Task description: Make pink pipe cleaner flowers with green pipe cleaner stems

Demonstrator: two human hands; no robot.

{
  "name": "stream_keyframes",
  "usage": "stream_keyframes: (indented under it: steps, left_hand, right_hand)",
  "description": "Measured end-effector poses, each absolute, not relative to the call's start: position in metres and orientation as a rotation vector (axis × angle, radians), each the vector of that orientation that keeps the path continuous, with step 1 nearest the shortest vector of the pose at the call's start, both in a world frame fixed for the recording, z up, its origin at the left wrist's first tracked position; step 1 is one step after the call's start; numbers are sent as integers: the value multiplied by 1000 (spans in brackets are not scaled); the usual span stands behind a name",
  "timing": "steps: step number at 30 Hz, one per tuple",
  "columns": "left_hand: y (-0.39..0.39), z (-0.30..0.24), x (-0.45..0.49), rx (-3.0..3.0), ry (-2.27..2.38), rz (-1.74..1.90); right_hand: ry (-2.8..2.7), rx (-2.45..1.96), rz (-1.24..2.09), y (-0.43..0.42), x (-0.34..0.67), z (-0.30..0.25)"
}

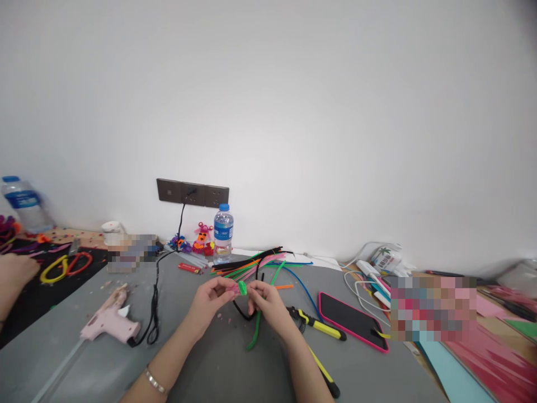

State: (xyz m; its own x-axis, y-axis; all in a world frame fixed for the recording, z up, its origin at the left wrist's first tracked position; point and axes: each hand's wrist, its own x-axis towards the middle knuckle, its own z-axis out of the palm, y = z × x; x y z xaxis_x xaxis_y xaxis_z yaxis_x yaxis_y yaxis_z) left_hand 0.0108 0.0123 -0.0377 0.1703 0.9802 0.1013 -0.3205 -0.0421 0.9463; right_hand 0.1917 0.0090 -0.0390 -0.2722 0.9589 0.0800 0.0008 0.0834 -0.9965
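1. Left hand (205, 305): pinching piece (241, 288) near its pink end, thumb against fingertips. Likely held that way for fine control.
2. Right hand (266, 302): fingers bunched just beside green end, at 3 o'clock of it. Can't tell if gripping it; fingertips partly hidden.
3. Piece: raised over table (218, 369), between both hands. Green end pointing to 3; long axis short, roughly 9–3.
4. Green stem (254, 336): running behind right hand, axis 1–7; can't tell if held. Black strand (242, 314) curving close by.
5. Stems (247, 266): fanned at 12, mixed colours, probably there for easy picking.
6. Pliers (323, 327): at 4, yellow grips outward, presumably handy for right hand. Phone (352, 319) just beyond, screen up.
7. Bottle (223, 240): upright at 11, probably parked out of the way.
8. Glue gun (104, 323): on its side at 8–9, nozzle toward 1. Cord (156, 280) run to socket (205, 196) at 11, presumably for heat.
9. Scissors (66, 267): at 9 on black mat (46, 294), near another person's hand (19, 271).
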Motion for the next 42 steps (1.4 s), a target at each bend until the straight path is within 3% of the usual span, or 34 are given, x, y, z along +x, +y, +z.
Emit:
stream_keyframes:
  steps: [8,15,28,35,42]
  left_hand:
    - [19,-44,7,1126,911,1436]
    - [23,-48,4,1645,992,1501]
    - [18,-46,8,1901,880,1244]
    - [10,-42,9,1730,788,954]
    - [8,-38,9,1519,769,958]
  right_hand:
    - [-1494,-978,1348,3,187,-33]
    - [-1485,-940,1311,-3,181,-28]
    - [-1464,-864,1294,1,189,-24]
    - [-1501,-918,1165,5,197,-27]
    - [-1393,-868,1218,5,201,-26]
